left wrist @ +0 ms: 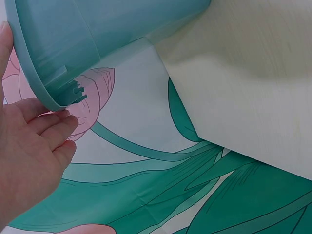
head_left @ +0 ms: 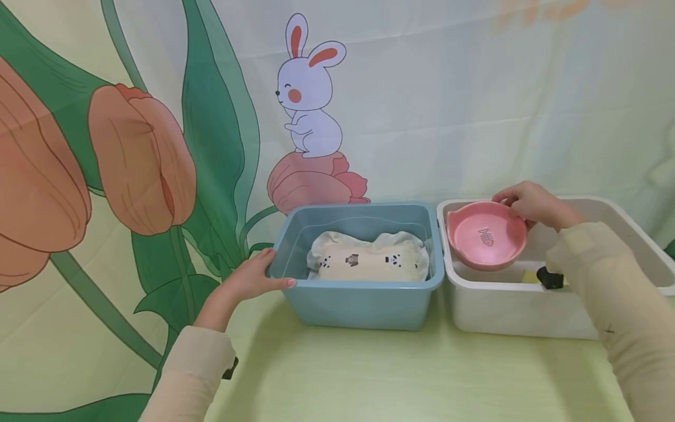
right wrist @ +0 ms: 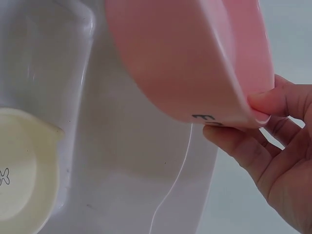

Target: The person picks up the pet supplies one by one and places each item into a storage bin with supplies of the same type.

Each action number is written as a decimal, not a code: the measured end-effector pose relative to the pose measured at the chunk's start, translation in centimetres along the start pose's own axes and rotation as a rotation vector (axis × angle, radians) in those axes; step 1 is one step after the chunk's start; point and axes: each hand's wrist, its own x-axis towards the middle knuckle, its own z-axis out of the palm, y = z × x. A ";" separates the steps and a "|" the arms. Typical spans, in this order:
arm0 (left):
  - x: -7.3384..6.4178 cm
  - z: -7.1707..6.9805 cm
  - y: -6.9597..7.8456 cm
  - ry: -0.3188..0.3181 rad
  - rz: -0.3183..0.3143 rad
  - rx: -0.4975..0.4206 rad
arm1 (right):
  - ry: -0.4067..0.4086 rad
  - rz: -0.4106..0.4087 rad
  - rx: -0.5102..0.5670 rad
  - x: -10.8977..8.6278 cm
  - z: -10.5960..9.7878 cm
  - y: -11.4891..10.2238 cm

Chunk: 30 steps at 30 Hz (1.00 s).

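Note:
My right hand (head_left: 535,204) pinches the rim of a pink pet bowl (head_left: 485,234), which has a fishbone print inside and is held over the left end of a white bin (head_left: 506,310). In the right wrist view, the thumb lies inside the rim and the fingers outside; the pink bowl hangs tilted. Below it in the white bin sits a cream bowl (right wrist: 19,170) with a similar print. My left hand (head_left: 248,278) grips the front left corner of a blue bin (head_left: 364,308) by its rim. Inside that bin lies a cream ruffled cloth item (head_left: 364,264) printed with animals.
Both bins stand side by side, nearly touching, on a pale wooden table (head_left: 369,375). Behind them hangs a cloth backdrop (head_left: 422,105) with a rabbit and tulips. A small yellow part (head_left: 529,276) shows in the white bin, partly hidden by the right wrist's black camera (head_left: 551,278).

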 end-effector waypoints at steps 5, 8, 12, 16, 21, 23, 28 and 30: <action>-0.1 0.0 0.0 -0.004 -0.002 -0.009 | 0.000 0.002 -0.003 0.3 0.0 0.4; -0.2 0.0 0.2 -0.004 -0.002 -0.016 | -0.006 0.010 -0.003 0.5 0.0 0.8; -0.2 0.0 0.2 0.000 -0.001 -0.019 | -0.006 0.016 0.000 0.6 0.0 1.3; -0.1 0.1 0.1 0.004 -0.002 -0.026 | -0.002 0.019 0.000 0.5 0.0 1.6; 0.0 0.1 -0.1 0.010 0.000 -0.033 | 0.013 0.039 0.015 0.5 -0.1 2.0; 0.1 0.1 -0.1 0.011 0.001 -0.034 | 0.017 0.045 0.022 0.6 -0.1 2.1; 0.1 0.1 -0.2 0.015 0.005 -0.030 | 0.020 0.054 0.037 0.8 0.1 2.5; 0.1 0.1 -0.3 0.015 0.004 -0.027 | 0.025 0.058 0.043 0.8 0.1 2.6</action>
